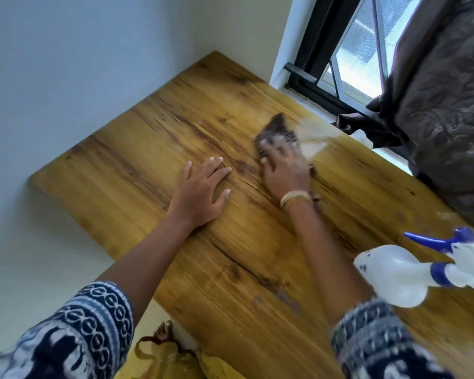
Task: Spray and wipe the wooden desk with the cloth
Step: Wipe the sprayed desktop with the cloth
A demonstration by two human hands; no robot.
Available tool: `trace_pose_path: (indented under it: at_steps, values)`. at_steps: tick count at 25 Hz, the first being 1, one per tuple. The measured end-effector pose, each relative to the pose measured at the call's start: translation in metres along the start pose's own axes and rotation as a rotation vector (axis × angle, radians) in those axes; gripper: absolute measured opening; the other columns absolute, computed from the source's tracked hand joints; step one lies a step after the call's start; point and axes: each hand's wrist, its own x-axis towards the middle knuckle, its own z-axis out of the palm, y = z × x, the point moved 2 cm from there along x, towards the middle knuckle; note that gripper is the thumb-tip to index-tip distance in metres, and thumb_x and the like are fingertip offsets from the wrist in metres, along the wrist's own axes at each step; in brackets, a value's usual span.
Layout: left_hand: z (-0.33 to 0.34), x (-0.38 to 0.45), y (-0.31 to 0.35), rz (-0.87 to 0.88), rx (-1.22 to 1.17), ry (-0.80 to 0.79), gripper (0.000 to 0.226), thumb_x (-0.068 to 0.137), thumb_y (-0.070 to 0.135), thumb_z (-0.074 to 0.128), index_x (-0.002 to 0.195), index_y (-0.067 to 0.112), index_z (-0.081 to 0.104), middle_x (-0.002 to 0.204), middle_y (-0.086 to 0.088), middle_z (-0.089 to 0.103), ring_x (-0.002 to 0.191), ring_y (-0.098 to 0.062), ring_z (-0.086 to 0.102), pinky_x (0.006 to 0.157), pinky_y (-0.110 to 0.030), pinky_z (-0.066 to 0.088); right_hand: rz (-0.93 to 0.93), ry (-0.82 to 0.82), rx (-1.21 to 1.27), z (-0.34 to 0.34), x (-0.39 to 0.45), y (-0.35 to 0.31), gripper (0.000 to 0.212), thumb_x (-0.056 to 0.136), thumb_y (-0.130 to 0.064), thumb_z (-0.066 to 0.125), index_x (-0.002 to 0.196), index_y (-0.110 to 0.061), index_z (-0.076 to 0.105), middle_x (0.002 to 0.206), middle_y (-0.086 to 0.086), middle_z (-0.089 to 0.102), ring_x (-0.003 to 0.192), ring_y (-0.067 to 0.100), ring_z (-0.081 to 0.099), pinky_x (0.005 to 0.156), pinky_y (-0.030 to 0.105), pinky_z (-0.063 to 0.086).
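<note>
The wooden desk [153,149] fills the middle of the head view, set into a wall corner. My right hand [283,168] presses a dark cloth [278,129] flat on the desk near the window side; both are motion-blurred. My left hand [203,191] rests flat on the wood with straight fingers, just left of the right hand and apart from the cloth. A white spray bottle [400,274] with a blue nozzle lies on its side at the desk's right, beside my right forearm.
A black-framed window [348,58] and a dark curtain [443,110] border the desk's far right side. Pale walls close the left and back. Below the desk's near edge lie a foot [163,330] and yellow fabric [175,359].
</note>
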Motion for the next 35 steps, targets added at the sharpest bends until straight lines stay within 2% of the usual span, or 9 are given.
trace_pose_path:
  at_steps: [2,5,11,14,22,25,28,30,35]
  values:
    - [0.0,0.0,0.001,0.005,0.01,0.005,0.058,0.089,0.049,0.035,0.135,0.018,0.052,0.15,-0.003,0.044,0.143,-0.02,0.035,0.116,-0.054,0.021,-0.256,-0.036,0.015,0.009,-0.055,-0.031,0.046,0.097,-0.046,0.039,0.142,-0.042,0.043,0.154,-0.002,0.039,0.141,0.029,0.036,0.114,0.05,0.029]
    - [-0.001,-0.001,0.0,0.004,-0.021,0.001,0.051,0.089,0.048,0.037,0.129,0.021,0.052,0.149,-0.003,0.045,0.143,-0.019,0.035,0.117,-0.054,0.02,-0.319,-0.004,0.08,0.002,-0.036,-0.012,0.042,0.096,-0.044,0.044,0.139,-0.042,0.048,0.15,-0.004,0.045,0.137,0.025,0.043,0.11,0.048,0.034]
    - [-0.002,0.001,0.002,-0.005,-0.017,0.008,0.043,0.092,0.039,0.046,0.132,0.022,0.051,0.149,-0.002,0.045,0.142,-0.018,0.036,0.117,-0.053,0.021,0.426,0.108,0.038,-0.015,0.047,0.11,0.049,0.094,-0.042,0.043,0.142,-0.038,0.045,0.157,0.001,0.034,0.143,0.032,0.03,0.115,0.054,0.023]
    - [-0.003,0.003,0.003,0.002,0.009,0.021,0.04,0.093,0.034,0.049,0.131,0.02,0.053,0.146,-0.004,0.048,0.14,-0.021,0.039,0.116,-0.053,0.022,0.621,0.14,0.041,-0.014,0.026,0.082,0.05,0.094,-0.039,0.043,0.144,-0.038,0.042,0.158,0.007,0.03,0.143,0.037,0.027,0.115,0.055,0.019]
    - [-0.038,-0.086,-0.013,0.107,0.06,0.129,0.037,0.089,0.025,0.048,0.119,0.012,0.065,0.137,-0.011,0.058,0.132,-0.029,0.049,0.114,-0.054,0.027,-0.571,-0.114,0.069,-0.005,-0.15,-0.029,0.045,0.097,-0.044,0.041,0.142,-0.042,0.044,0.154,-0.002,0.04,0.14,0.029,0.038,0.114,0.05,0.029]
    - [-0.048,-0.134,-0.028,-0.032,0.07,0.133,0.045,0.091,0.031,0.042,0.127,0.012,0.06,0.143,-0.009,0.053,0.137,-0.026,0.045,0.116,-0.053,0.022,-0.245,0.06,0.044,-0.012,-0.084,0.027,0.045,0.091,-0.04,0.047,0.136,-0.039,0.052,0.148,0.001,0.047,0.132,0.03,0.046,0.107,0.05,0.039]
    - [-0.047,-0.168,-0.041,-0.182,0.053,0.058,0.053,0.094,0.038,0.036,0.138,0.013,0.051,0.151,-0.009,0.043,0.142,-0.025,0.036,0.117,-0.051,0.019,0.363,0.045,0.077,-0.019,-0.036,0.057,0.048,0.095,-0.04,0.042,0.142,-0.038,0.045,0.157,0.005,0.033,0.143,0.034,0.029,0.114,0.053,0.025]
    - [-0.049,-0.181,-0.051,-0.225,0.081,0.029,0.057,0.095,0.042,0.034,0.142,0.01,0.046,0.154,-0.011,0.039,0.143,-0.028,0.035,0.116,-0.054,0.021,0.451,-0.008,0.038,-0.017,-0.035,0.021,0.047,0.098,-0.042,0.038,0.145,-0.04,0.039,0.16,0.007,0.025,0.145,0.036,0.022,0.117,0.053,0.017]
    - [-0.054,-0.195,-0.081,-0.314,0.123,-0.002,0.062,0.098,0.046,0.027,0.149,0.012,0.035,0.159,-0.009,0.03,0.147,-0.025,0.028,0.116,-0.055,0.02,-0.544,-0.159,-0.015,0.021,-0.122,-0.146,0.047,0.098,-0.043,0.038,0.145,-0.042,0.038,0.158,0.0,0.03,0.143,0.034,0.028,0.115,0.053,0.021]
